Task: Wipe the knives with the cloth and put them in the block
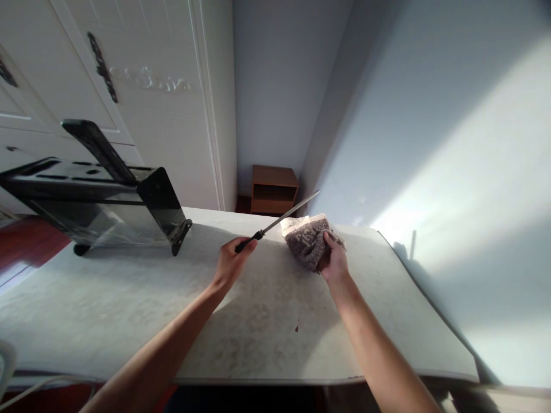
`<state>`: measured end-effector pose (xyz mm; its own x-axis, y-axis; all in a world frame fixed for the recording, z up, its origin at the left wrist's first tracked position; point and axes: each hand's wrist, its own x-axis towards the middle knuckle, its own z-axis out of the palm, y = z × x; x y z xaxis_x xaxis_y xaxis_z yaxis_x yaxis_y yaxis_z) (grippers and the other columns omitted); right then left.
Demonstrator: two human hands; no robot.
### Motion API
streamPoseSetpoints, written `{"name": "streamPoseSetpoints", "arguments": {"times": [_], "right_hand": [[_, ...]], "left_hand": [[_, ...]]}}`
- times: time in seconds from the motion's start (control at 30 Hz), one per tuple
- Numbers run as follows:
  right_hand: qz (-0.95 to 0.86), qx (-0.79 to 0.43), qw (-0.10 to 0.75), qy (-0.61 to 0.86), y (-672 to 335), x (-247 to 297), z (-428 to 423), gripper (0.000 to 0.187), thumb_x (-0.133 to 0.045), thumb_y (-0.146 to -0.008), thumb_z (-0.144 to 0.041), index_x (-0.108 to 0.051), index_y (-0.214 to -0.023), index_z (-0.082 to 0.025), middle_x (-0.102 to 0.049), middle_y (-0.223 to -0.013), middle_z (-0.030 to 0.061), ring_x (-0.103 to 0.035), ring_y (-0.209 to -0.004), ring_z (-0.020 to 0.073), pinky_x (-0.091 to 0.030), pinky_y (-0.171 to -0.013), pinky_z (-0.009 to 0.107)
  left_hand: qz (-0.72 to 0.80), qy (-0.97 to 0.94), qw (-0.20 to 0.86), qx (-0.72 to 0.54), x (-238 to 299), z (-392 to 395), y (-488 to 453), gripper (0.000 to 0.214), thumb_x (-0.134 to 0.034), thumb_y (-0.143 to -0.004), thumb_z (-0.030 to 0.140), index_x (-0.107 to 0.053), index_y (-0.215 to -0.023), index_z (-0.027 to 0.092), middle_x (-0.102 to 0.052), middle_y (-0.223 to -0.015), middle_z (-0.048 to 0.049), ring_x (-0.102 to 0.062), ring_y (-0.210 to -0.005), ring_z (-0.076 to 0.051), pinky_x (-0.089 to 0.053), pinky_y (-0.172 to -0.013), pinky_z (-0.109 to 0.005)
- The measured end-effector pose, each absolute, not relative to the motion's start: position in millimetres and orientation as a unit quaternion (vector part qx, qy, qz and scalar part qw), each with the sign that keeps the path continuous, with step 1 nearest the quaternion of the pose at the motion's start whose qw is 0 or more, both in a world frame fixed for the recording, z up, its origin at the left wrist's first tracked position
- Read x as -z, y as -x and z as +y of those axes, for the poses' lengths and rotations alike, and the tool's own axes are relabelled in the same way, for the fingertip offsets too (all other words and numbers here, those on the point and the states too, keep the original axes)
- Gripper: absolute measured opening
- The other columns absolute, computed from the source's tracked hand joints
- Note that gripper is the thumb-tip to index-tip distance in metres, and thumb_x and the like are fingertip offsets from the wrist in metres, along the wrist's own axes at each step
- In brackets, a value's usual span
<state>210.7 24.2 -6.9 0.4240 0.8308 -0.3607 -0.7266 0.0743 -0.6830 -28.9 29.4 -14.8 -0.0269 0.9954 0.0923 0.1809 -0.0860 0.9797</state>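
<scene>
My left hand (235, 258) is closed round the black handle of a sharpening steel (289, 214), whose thin metal rod points up and to the right over the far edge of the table. In my right hand (334, 258) is a bunched grey-brown cloth (307, 244) with a pale edge, thumb on top of it. The rod passes just above and left of the cloth's pale edge; whether they touch I cannot tell. Off to the left stands a black knife block (157, 198) with clear sides and a slotted top; no knife shows in it.
Both hands are over a white-covered table (258, 321) with a small dark speck (297, 328) near its front. A wall (465, 189) borders the table on the right. Behind are a white wardrobe (167, 126) and a low brown cabinet (274, 176). A pale cable (51, 380) runs at lower left.
</scene>
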Motion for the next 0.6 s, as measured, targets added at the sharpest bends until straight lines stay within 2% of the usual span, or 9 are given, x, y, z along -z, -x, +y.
{"name": "streamPoseSetpoints", "arguments": {"times": [0.1, 0.3, 0.4, 0.47, 0.53, 0.6], "right_hand": [[-0.083, -0.571, 0.713, 0.4, -195, 6, 21, 0.013, -0.063, -0.078, -0.023, -0.07, -0.088, -0.019, -0.076, -0.083, 0.0035, -0.071, -0.086, 0.0202, -0.055, -0.089, 0.04], [-0.143, -0.617, 0.689, 0.352, -173, 12, 15, 0.024, -0.072, -0.071, -0.027, -0.067, -0.093, -0.02, -0.075, -0.084, 0.0036, -0.069, -0.092, 0.0226, -0.054, -0.09, 0.041], [-0.173, -0.643, 0.661, 0.345, -159, 8, 8, 0.028, -0.071, -0.071, -0.032, -0.067, -0.095, -0.02, -0.075, -0.085, 0.0041, -0.069, -0.092, 0.024, -0.055, -0.086, 0.041], [-0.207, -0.66, 0.639, 0.335, -152, 5, 4, 0.03, -0.07, -0.072, -0.037, -0.067, -0.098, -0.02, -0.075, -0.088, 0.0048, -0.069, -0.093, 0.0245, -0.056, -0.084, 0.04], [-0.234, -0.675, 0.622, 0.321, -146, 3, 0, 0.032, -0.069, -0.073, -0.039, -0.067, -0.099, -0.021, -0.074, -0.091, 0.0048, -0.068, -0.094, 0.0243, -0.056, -0.084, 0.038], [-0.248, -0.688, 0.609, 0.306, -143, 4, -4, 0.032, -0.07, -0.072, -0.037, -0.067, -0.099, -0.021, -0.074, -0.093, 0.0039, -0.067, -0.094, 0.0233, -0.055, -0.083, 0.036]], "left_hand": [[0.477, -0.517, 0.507, -0.497, 18, 27, 24, 0.038, -0.066, -0.074, 0.051, -0.067, -0.087, 0.015, -0.045, -0.055, 0.005, -0.04, -0.051, -0.009, -0.03, -0.049, -0.022], [0.406, -0.519, 0.565, -0.497, 25, 24, 16, 0.037, -0.064, -0.077, 0.044, -0.065, -0.099, 0.014, -0.055, -0.07, 0.0002, -0.048, -0.061, -0.01, -0.039, -0.059, -0.023], [0.413, -0.556, 0.539, -0.48, 26, 20, 11, 0.039, -0.059, -0.081, 0.042, -0.063, -0.108, 0.014, -0.062, -0.079, -0.0023, -0.056, -0.072, -0.014, -0.046, -0.068, -0.027], [0.423, -0.59, 0.495, -0.476, 26, 18, 7, 0.039, -0.057, -0.082, 0.038, -0.061, -0.113, 0.015, -0.066, -0.095, -0.0059, -0.06, -0.088, -0.019, -0.048, -0.081, -0.032], [0.43, -0.623, 0.447, -0.477, 26, 16, 3, 0.038, -0.056, -0.083, 0.032, -0.059, -0.117, 0.015, -0.065, -0.11, -0.0091, -0.059, -0.103, -0.023, -0.045, -0.094, -0.038], [0.427, -0.649, 0.41, -0.478, 27, 15, 0, 0.038, -0.053, -0.083, 0.025, -0.056, -0.119, 0.015, -0.063, -0.117, -0.0112, -0.057, -0.111, -0.024, -0.042, -0.101, -0.04]]}}
